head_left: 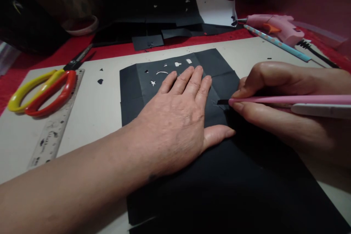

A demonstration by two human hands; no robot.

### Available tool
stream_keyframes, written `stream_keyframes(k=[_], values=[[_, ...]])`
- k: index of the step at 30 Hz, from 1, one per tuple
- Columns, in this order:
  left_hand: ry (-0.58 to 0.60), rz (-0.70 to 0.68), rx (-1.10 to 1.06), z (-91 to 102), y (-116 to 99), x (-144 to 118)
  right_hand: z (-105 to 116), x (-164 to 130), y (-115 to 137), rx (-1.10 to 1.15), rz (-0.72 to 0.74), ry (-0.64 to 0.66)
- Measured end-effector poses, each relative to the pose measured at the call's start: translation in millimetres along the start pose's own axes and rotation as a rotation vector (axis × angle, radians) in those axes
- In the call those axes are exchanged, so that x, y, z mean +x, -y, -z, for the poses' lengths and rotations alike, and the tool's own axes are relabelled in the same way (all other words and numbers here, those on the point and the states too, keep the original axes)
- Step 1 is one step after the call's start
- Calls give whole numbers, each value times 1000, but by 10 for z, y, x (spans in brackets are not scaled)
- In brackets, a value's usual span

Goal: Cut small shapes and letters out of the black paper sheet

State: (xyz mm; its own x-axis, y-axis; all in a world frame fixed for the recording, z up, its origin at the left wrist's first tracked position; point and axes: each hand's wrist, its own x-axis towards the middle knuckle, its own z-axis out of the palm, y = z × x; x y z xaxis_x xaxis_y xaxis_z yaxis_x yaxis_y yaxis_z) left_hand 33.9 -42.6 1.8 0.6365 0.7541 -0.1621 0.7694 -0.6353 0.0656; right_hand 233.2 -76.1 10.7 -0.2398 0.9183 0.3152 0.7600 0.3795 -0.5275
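A creased sheet of black paper lies on the white board, with small cut-out shapes, among them a star and a curved slit, near its far edge. My left hand presses flat on this paper, fingers stretched forward and thumb out to the right. In my right hand is a pink craft knife, pinched close to its dark blade. The blade's tip meets the paper just right of my left fingers, by some thin pale lines. Part of the sheet under my left hand is hidden.
Scissors with yellow and red handles lie at the left, partly over a clear ruler. A pink glue gun and a blue patterned stick are at the back right. Black paper pieces and a white sheet lie behind.
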Motion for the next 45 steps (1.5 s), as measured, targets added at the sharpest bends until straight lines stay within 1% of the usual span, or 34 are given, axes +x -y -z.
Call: stream_keyframes(k=[7, 22, 27, 30, 32, 34, 36, 38, 39, 40, 42, 44, 45], values=[[-10, 2, -19, 6, 7, -15, 20, -7, 15, 45, -30, 14], [1, 3, -19, 12, -5, -18, 60, -47, 4, 49, -34, 19], [6, 11, -2, 6, 2, -25, 51, -5, -1, 56, -24, 14], [-9, -2, -4, -21, 8, -48, 22, 14, 14, 107, -80, 10], [-18, -12, -5, -26, 9, -59, 9, -1, 40, 175, -159, -46], [-19, -24, -20, 9, 21, -63, 9, -29, 68, 238, -228, -120], [11, -40, -62, 99, 69, -66, 20, -53, 86, 287, -256, -191], [98, -55, -99, 225, 177, -73, 32, -63, 87, 333, -254, -202], [122, -66, -90, 286, 254, -79, 34, -62, 81, 355, -252, -201], [176, -83, -61, 336, 343, -85, 33, -57, 73, 373, -255, -201], [229, -134, 32, 383, 527, -90, 26, -42, 55, 391, -265, -216], [178, -124, 78, 355, 651, -76, 27, -26, 41, 379, -243, -246], [166, -94, 97, 321, 667, -63, 33, -20, 37, 360, -213, -258]])
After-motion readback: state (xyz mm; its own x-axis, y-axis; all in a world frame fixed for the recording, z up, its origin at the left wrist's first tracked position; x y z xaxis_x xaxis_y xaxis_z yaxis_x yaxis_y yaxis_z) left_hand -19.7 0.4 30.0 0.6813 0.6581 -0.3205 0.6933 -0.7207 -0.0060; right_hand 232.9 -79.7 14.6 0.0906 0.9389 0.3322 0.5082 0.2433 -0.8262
